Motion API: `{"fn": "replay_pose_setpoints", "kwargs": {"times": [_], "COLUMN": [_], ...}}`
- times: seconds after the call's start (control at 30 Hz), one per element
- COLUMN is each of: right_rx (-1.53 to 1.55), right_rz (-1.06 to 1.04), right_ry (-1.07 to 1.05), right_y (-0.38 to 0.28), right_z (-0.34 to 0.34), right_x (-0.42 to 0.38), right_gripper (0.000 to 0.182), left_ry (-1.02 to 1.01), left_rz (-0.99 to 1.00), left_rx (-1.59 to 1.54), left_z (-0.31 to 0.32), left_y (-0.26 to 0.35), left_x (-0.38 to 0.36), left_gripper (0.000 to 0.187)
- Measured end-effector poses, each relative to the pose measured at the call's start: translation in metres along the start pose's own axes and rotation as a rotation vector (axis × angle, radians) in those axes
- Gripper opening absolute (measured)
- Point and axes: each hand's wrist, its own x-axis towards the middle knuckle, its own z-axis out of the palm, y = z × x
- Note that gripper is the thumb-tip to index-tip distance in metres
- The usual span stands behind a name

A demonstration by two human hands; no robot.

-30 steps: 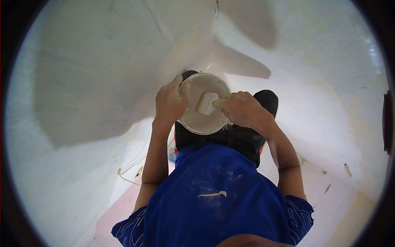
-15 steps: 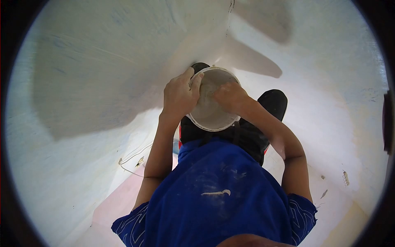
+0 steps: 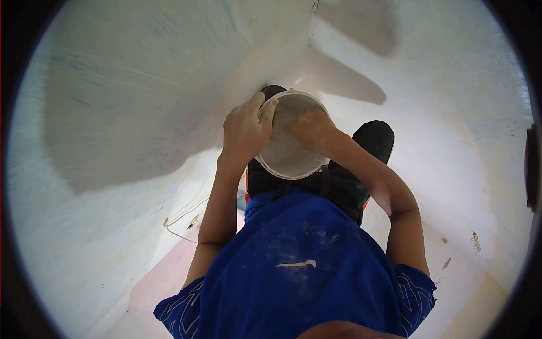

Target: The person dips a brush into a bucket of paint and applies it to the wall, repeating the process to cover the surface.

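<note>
A round bucket (image 3: 293, 176) with a white rim is held in front of my body, its inside coated in a greyish-white, plaster-like material. My left hand (image 3: 248, 127) clamps the bucket's left rim, thumb over the edge and fingers on the outer side. Down inside the opening is my right hand (image 3: 313, 131), its fingers curled and closed. Whatever those fingers hold, if anything, is hidden by the hand itself.
Pale, patchy walls (image 3: 124, 113) meet in a corner ahead. Black shoes (image 3: 374, 141) show beyond the bucket. A white cable (image 3: 183, 213) hangs at the left wall, and wires (image 3: 476, 242) poke out at the right.
Very little differs. My right hand has shifted slightly to the left inside the bucket; my left hand keeps its grip on the rim.
</note>
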Motion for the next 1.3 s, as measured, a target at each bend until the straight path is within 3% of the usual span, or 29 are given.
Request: {"fn": "replay_pose_setpoints", "kwargs": {"times": [0.07, 0.27, 0.37, 0.47, 0.9, 1.07, 1.17, 1.3], "right_rx": [-0.02, -0.04, 0.004, -0.022, 0.006, 0.239, 0.409, 0.607], "right_rz": [0.028, 0.048, -0.007, -0.015, 0.009, 0.118, 0.181, 0.285], "right_ry": [-0.177, -0.227, -0.055, -0.029, -0.076, -0.199, -0.101, -0.138], "right_y": [-0.005, -0.007, -0.003, -0.002, -0.009, 0.004, 0.009, 0.022], "right_z": [-0.021, -0.022, -0.003, 0.005, -0.002, -0.04, -0.078, -0.093], "right_x": [-0.003, -0.004, -0.007, -0.009, -0.014, -0.039, -0.068, -0.092], "right_gripper": [0.016, 0.016, 0.013, 0.014, 0.014, 0.024, 0.028, 0.032], "left_ry": [-0.002, -0.002, 0.002, -0.001, -0.078, -0.008, -0.003, -0.031], "left_rz": [-0.001, -0.007, -0.006, -0.007, -0.05, -0.013, -0.009, -0.032], "left_rx": [-0.004, -0.013, -0.002, 0.003, 0.034, 0.007, 0.01, 0.026], "left_z": [0.0, 0.001, 0.001, -0.001, -0.004, -0.001, 0.0, 0.0], "left_y": [0.001, 0.0, -0.001, 0.002, 0.003, 0.0, -0.002, 0.002], "left_x": [0.0, 0.0, 0.0, -0.001, 0.001, -0.001, 0.0, 0.0], "left_gripper": [0.036, 0.036, 0.035, 0.035, 0.034, 0.037, 0.038, 0.037]}}
